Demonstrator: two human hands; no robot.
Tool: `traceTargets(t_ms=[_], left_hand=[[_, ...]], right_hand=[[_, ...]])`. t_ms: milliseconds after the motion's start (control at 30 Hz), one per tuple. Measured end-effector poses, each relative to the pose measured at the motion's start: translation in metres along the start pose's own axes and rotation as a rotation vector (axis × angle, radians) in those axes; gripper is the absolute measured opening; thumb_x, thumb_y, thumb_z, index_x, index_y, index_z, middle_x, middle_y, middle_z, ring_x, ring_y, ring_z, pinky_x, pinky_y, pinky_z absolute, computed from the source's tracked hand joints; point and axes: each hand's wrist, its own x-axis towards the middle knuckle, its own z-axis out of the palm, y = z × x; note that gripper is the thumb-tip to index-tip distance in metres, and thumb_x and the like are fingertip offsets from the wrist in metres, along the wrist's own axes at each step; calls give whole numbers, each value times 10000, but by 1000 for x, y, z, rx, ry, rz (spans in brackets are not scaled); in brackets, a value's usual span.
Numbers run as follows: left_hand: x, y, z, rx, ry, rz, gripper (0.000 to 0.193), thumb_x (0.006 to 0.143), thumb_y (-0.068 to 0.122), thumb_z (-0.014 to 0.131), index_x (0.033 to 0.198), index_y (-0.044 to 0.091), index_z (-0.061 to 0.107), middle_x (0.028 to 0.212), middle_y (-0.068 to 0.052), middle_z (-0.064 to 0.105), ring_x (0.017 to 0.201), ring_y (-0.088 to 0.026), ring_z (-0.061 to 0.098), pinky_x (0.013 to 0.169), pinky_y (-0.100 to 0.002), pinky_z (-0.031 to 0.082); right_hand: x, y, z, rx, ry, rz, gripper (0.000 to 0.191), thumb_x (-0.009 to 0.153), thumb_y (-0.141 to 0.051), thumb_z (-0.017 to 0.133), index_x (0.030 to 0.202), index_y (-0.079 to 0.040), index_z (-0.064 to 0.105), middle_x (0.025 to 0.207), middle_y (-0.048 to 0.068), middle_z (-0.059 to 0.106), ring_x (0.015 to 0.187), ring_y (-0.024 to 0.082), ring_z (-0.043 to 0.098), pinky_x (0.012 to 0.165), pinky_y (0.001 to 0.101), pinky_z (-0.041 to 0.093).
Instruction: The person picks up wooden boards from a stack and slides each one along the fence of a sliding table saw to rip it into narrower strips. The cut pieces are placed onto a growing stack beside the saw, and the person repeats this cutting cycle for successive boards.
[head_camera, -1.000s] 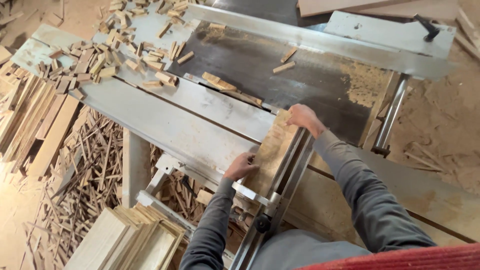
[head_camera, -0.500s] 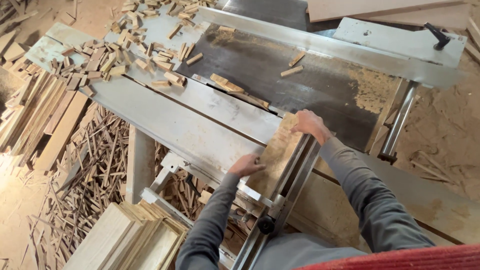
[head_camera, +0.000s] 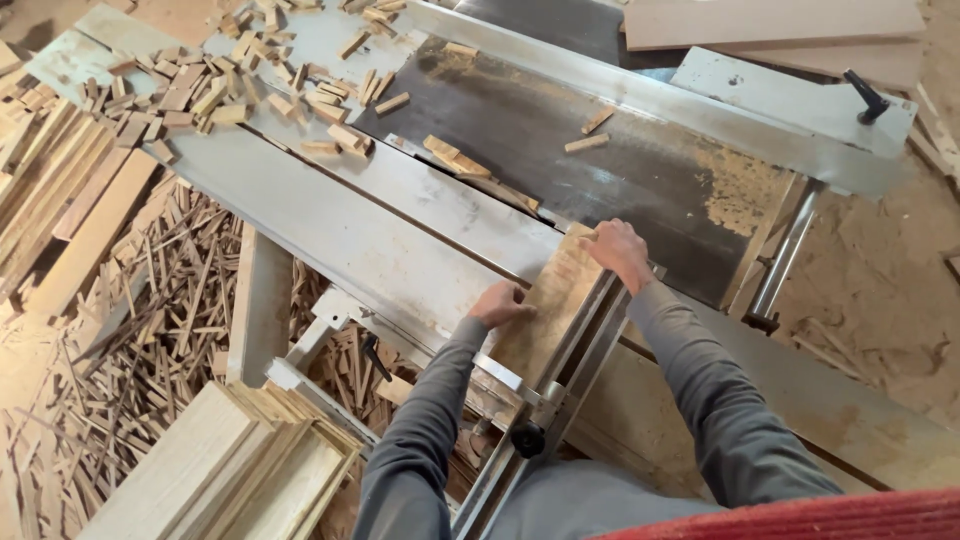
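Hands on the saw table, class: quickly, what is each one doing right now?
Left hand: open, flat on the wooden board, gripping nothing.
Right hand: open, pressing the board's far end.

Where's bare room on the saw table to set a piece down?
Free: the pale metal sliding table left of the left hand, and the dark steel bed beyond the right hand. Crowded: far-left corner, heaped with small wooden offcuts.
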Motion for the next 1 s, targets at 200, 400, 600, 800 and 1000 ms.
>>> traceTargets(t_ms=[200, 400, 600, 800, 1000], left_hand=[[-5, -13, 8, 252, -10, 76, 469, 724, 467, 846, 883, 36, 749, 897, -186, 728, 837, -347, 690, 753, -459, 543], [-20, -16, 8, 224, -34, -74, 490, 773, 527, 783, 905, 55, 763, 901, -176, 746, 841, -341, 716, 770, -455, 560], [-19, -24, 12, 210, 3, -26, 503, 789, 543, 773, 936, 64, 730, 938, -166, 740, 870, -344, 709, 778, -461, 558], [-12, -47, 30, 220, -49, 85, 519, 913, 512, 682, 1134, 58, 561, 1074, -224, 690, 976, -424, 661, 812, -519, 525], [-12, -60, 35, 273, -243, -89, 457, 1046, 502, 484, 1195, 72, 520, 1099, -238, 710, 1006, -437, 684, 877, -532, 526]], right_hand=[[-2, 2, 5, -1, 51, -14, 505, 905, -526, 690, 1219, -135, 751, 1317, 127, 661, 1272, 331, 590, 1038, 480, 493], [2, 5, 14, 39, 102, -36, 434, 890, -481, 700, 1135, -130, 767, 1298, 114, 663, 1266, 323, 581, 1033, 480, 485], [10, 9, 16, 12, 81, -74, 437, 886, -478, 705, 1137, -126, 765, 1295, 124, 660, 1266, 321, 581, 1033, 477, 485], [-7, 17, 37, -164, 303, -323, 454, 913, -438, 714, 1196, -83, 716, 1260, 143, 668, 1235, 346, 583, 1091, 547, 342], [-111, -9, 87, -142, 361, -803, 227, 1017, -360, 697, 1028, -136, 730, 1196, 80, 708, 1208, 277, 638, 1146, 533, 278]])
